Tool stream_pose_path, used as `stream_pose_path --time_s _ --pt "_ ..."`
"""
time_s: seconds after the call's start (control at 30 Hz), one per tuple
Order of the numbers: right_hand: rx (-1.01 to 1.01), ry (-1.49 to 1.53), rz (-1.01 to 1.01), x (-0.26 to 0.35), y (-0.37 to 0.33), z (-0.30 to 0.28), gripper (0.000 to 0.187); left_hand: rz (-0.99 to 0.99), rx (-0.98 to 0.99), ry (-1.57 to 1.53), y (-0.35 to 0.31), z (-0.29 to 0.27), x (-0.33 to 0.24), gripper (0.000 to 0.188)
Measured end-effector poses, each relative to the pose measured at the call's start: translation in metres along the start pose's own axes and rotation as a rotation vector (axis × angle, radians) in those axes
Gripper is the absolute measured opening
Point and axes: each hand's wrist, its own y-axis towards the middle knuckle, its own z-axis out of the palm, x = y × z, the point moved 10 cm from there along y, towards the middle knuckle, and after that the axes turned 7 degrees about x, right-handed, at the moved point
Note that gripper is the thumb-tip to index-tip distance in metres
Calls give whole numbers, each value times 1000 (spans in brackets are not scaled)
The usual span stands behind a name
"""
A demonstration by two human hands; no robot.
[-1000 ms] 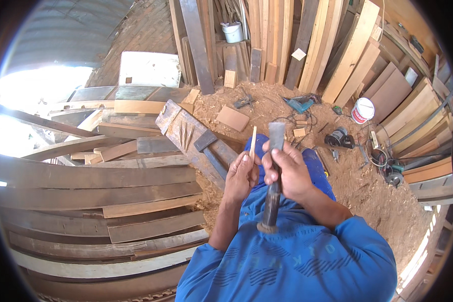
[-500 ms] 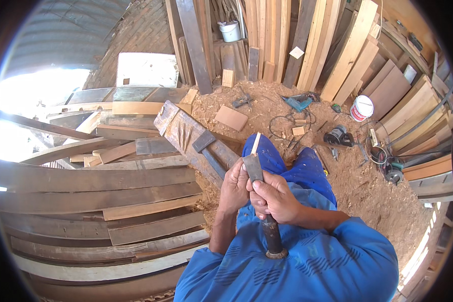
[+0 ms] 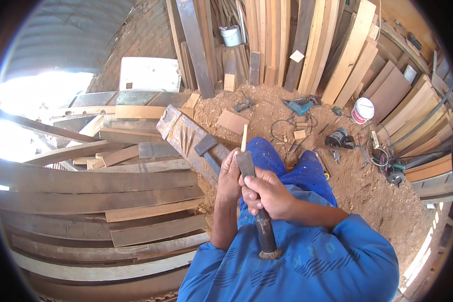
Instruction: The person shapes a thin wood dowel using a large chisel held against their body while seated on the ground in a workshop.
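My right hand (image 3: 268, 194) is wrapped round a wide chisel (image 3: 266, 232), its flat blade pointing away from me and its dark handle end against my blue shirt. Pinched in my left hand (image 3: 229, 177) is a thin pale wooden stick (image 3: 244, 138), standing up beyond the chisel's edge. The two hands are close together, and the stick's lower part is hidden behind the blade and fingers. On a worn wooden beam (image 3: 172, 121) just ahead to the left lie a hammer (image 3: 206, 146) and several thin wood slivers (image 3: 187, 141).
Stacked boards (image 3: 151, 201) fill the left side. Planks (image 3: 267, 40) lean along the far wall. On the shaving-covered ground lie a blue-green power tool (image 3: 298, 106), a corded machine (image 3: 340, 138), a grinder (image 3: 395, 173) and a white bucket (image 3: 362, 110).
Both hands have shifted slightly left with the chisel and stick. The stick now stands more upright, and the chisel leans a little further left at its blade end.
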Motion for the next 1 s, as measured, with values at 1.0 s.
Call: stream_pose_path --time_s 1.0 --pt "-283 -713 -356 87 -13 -48 6 106 221 353 -37 21 20 30"
